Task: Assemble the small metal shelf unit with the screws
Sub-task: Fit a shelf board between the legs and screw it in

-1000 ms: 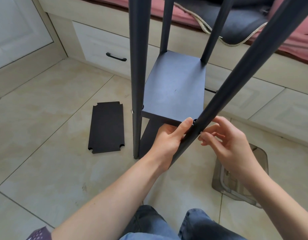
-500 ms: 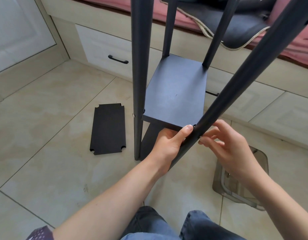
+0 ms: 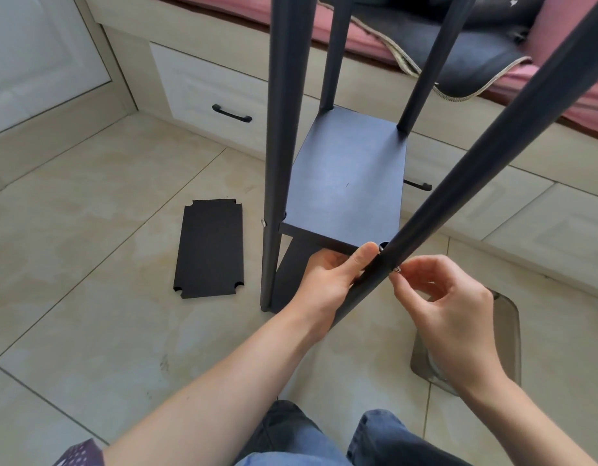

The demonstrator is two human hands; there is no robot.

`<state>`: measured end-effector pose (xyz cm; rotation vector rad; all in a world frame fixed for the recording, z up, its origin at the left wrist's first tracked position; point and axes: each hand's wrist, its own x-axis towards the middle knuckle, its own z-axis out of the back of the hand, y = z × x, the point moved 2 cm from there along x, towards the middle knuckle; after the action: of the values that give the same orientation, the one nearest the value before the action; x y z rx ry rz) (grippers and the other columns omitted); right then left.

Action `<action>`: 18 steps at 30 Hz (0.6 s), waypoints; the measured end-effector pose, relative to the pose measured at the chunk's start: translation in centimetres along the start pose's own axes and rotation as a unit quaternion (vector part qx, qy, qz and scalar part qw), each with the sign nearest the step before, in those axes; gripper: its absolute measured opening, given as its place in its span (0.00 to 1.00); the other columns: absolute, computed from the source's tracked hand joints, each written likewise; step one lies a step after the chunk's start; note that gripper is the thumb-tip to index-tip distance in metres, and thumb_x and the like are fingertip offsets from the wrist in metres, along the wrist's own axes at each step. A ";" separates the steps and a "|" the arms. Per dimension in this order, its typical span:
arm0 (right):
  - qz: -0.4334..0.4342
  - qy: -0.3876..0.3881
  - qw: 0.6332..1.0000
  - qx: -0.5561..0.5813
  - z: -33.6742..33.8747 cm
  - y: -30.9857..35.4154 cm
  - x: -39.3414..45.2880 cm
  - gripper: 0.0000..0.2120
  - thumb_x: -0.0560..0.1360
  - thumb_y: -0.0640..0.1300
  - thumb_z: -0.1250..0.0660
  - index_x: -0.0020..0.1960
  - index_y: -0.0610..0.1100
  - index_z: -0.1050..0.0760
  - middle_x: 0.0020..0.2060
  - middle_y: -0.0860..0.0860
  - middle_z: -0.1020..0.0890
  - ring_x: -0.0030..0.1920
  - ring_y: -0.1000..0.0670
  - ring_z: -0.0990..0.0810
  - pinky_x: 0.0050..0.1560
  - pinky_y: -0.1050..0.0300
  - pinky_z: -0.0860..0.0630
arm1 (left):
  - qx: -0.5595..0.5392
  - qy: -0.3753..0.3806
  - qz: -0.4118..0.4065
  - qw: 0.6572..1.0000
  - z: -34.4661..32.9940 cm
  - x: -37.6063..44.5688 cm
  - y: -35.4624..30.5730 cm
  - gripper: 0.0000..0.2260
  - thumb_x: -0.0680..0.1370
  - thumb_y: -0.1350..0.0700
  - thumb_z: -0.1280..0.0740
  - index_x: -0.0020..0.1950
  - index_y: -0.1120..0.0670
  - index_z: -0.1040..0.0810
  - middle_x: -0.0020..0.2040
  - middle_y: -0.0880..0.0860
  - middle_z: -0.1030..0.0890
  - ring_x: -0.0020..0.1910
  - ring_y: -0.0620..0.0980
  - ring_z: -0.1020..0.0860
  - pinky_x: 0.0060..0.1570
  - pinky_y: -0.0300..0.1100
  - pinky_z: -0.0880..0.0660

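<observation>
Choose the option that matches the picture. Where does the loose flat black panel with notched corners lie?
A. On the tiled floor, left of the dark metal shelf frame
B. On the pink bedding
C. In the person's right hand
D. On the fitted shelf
A: the loose flat black panel with notched corners lies flat on the tiled floor, left of the dark metal shelf frame, untouched by both hands.

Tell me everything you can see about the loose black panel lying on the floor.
The loose black panel is a flat, matte black rectangle, seemingly thin sheet metal, with a rounded notch cut into each corner. It lies flat on the beige tiled floor, long side running away from the person, to the left of the shelf unit's near left post. Nothing touches it but the floor; both hands are away at the right post. It is not yet fitted into the unit.
</observation>
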<state>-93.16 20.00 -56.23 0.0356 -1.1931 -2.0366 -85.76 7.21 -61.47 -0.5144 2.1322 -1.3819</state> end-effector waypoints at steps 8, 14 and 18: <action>0.005 0.005 1.000 -0.010 0.2 -0.1 0.1 0.07 0.73 0.41 0.26 0.49 0.41 0.17 0.40 0.54 0.17 0.42 0.57 0.17 0.48 0.59 0.20 | 0.012 0.016 0.004 1.000 0.0 -0.1 0.0 0.26 0.70 0.35 0.28 0.50 0.59 0.16 0.55 0.71 0.22 0.58 0.68 0.22 0.67 0.64 0.29; -0.048 0.002 0.998 0.037 0.1 -0.6 -0.2 0.03 0.74 0.42 0.28 0.47 0.44 0.18 0.38 0.53 0.16 0.41 0.53 0.17 0.46 0.52 0.19 | 0.021 0.032 0.009 0.999 0.1 -0.1 0.0 0.28 0.70 0.34 0.29 0.50 0.59 0.17 0.55 0.72 0.22 0.56 0.69 0.22 0.67 0.64 0.31; -0.051 -0.019 0.998 0.044 0.1 -0.6 -0.2 0.03 0.73 0.43 0.26 0.45 0.45 0.19 0.37 0.54 0.17 0.40 0.53 0.17 0.45 0.55 0.20 | 0.013 0.022 0.004 1.000 0.0 -0.1 0.1 0.25 0.70 0.35 0.28 0.48 0.57 0.15 0.55 0.70 0.21 0.59 0.68 0.22 0.68 0.64 0.30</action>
<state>-93.39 20.33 -56.69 0.1043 -1.3291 -2.0795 -85.69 7.30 -61.54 -0.4701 2.1458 -1.4264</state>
